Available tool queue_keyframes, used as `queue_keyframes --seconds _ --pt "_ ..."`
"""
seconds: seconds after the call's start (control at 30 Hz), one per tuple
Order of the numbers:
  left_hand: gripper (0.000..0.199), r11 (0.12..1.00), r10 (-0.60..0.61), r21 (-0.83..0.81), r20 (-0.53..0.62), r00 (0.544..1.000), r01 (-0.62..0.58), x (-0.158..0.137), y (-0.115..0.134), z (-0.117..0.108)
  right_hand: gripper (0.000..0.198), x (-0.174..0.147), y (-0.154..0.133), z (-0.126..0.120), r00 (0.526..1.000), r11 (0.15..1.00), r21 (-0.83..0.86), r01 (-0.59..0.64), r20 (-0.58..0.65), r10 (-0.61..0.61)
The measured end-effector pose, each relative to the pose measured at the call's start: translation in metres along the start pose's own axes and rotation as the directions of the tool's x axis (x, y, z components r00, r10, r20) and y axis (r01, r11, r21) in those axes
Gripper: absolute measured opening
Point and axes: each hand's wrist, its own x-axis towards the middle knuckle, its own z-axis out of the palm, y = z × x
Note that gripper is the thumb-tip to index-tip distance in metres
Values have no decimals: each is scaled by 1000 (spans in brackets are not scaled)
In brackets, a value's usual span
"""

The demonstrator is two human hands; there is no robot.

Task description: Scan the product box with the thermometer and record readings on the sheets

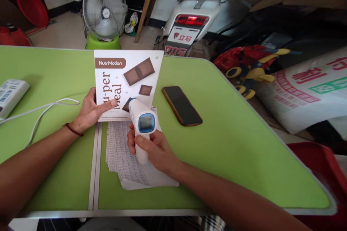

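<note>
My left hand [94, 110] grips the lower left edge of a white box [141, 61] printed "NutriMotion" with pictures of chocolate pieces. Its thumb lies across the printed front, and the other fingers are hidden behind. Wrapped around the handle of a white infrared thermometer [140, 113] is my right hand [154, 148]. The thermometer's small blue-framed screen faces me, and its head overlaps the box's lower right part; whether they touch I cannot tell. Below both hands, printed paper sheets [124, 162] lie in a loose stack on the green table [230, 166].
A phone [183, 106] in a brown case lies right of the box. At the left are a white power strip [12, 95] and a white cable [51, 104]. Beyond the table stand a fan [104, 7] and a white scooter [187, 21]. A printed sack [311, 86] leans at the right.
</note>
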Motion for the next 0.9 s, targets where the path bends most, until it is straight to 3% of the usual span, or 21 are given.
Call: queue_keyframes --seconds 0.9 --pt "65 999 40 -8 -11 999 -40 4 -11 -2 24 -1 0 0 1000 1000 1 -13 -11 13"
